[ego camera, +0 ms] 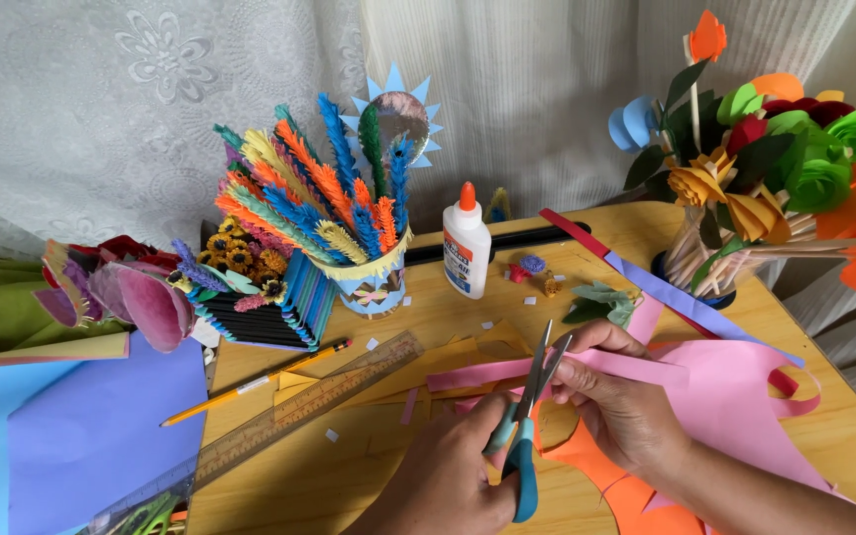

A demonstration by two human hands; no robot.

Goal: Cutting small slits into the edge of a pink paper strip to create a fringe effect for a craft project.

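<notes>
1. Our left hand was closed through the loops of the blue-handled scissors, at the near middle of the wooden table. The blades were a little apart and pointed away from us.
2. Our right hand pinched a pink paper strip right beside the blades. The strip ran left from the fingers and lay flat over yellow paper scraps.
3. Progress, as far as we could judge: the strip was already cut loose as a long band. The blades met it near the pinch, so a cut there looked in hand. We couldn't tell whether the blades had bitten in yet.
4. A bigger pink sheet lay to the right, with curved orange offcuts under the right wrist. Small trimmings dotted the table, so some cutting was plainly done.
5. Untouched, left of the hands: a wooden ruler and a yellow pencil.
6. Far side: a glue bottle with its orange cap on, a cup of fringed paper stems, and to the far right a holder of paper flowers.
</notes>
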